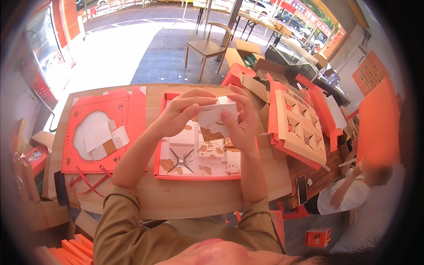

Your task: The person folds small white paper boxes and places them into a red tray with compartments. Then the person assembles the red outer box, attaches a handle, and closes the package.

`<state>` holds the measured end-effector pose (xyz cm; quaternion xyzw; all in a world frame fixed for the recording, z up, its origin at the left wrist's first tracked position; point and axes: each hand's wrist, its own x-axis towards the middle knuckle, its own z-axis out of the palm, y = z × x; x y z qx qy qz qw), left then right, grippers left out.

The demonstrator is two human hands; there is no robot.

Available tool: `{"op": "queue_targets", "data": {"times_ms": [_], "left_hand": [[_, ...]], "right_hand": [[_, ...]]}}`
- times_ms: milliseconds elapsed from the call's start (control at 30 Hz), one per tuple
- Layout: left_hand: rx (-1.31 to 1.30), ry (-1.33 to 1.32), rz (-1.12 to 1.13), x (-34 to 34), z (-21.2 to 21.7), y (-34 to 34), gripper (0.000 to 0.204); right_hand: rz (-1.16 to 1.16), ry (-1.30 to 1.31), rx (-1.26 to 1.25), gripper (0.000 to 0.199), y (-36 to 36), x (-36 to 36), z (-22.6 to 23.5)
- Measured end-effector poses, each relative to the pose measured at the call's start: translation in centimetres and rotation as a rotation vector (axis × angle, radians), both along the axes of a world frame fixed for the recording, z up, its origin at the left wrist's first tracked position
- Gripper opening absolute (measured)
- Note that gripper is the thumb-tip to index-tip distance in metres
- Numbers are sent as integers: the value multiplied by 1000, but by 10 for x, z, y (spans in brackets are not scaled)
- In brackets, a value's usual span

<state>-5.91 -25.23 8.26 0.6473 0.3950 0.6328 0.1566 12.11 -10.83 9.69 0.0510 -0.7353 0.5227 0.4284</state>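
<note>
Both my hands are raised over the table, with a small white carton (212, 122) patterned in gold-brown between them. My left hand (182, 110) has its fingers on the carton's top left edge. On the other side, my right hand (241, 121) grips it with thumb and fingers. Beneath them lies a shallow red box (198, 178), partly hidden by my hands and forearms. Several similar small white cartons (211, 150) sit inside it, and a dark X-shaped figure (180, 161) shows on its patterned left part.
To the left on the wooden table (198, 198) lies a flat red panel (134, 119) with white card pieces (104, 140) over its cutout and red straps (90, 181). A red-and-tan pocketed insert (282, 128), a phone (302, 189) and another person (346, 190) are at right. A chair (207, 46) stands beyond.
</note>
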Motion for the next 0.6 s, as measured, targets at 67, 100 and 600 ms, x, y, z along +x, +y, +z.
{"op": "queue_targets", "data": {"times_ms": [67, 100, 600], "left_hand": [[2, 7, 12, 2, 1, -1, 39], [3, 11, 19, 2, 1, -1, 40], [-32, -181, 12, 6, -8, 5, 44]], "right_hand": [[-6, -6, -2, 40, 2, 0, -1], [-8, -9, -3, 40, 2, 0, -1], [-91, -32, 45, 43, -3, -2, 3]]}}
